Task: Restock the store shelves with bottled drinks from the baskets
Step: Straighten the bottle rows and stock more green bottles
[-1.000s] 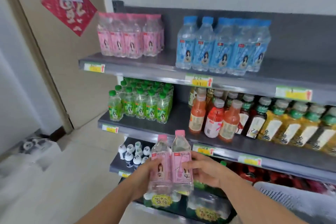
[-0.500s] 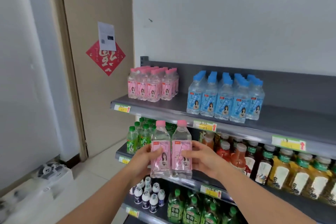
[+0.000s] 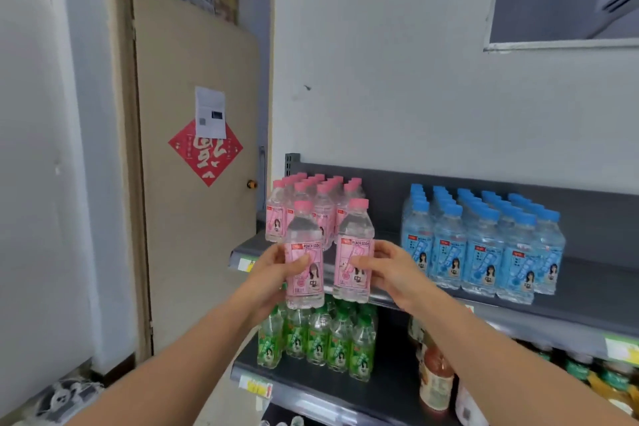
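Observation:
My left hand (image 3: 273, 270) grips a pink-capped peach soda bottle (image 3: 304, 273) upright by its label. My right hand (image 3: 387, 270) grips a second pink peach soda bottle (image 3: 353, 252) beside it. Both bottles are held in front of the left end of the top shelf (image 3: 587, 287), just before a group of several matching pink bottles (image 3: 311, 197) standing there. The two held bottles are slightly apart from each other.
Several blue-capped bottles (image 3: 484, 245) stand to the right on the top shelf. Green bottles (image 3: 318, 339) fill the shelf below, with orange and tea bottles (image 3: 435, 380) at the lower right. A beige door (image 3: 193, 183) is at the left.
Both hands have lifted the two pink bottles from the lower shelves up to the top shelf's front edge, and the bottles have drawn slightly apart. The view has tilted upward.

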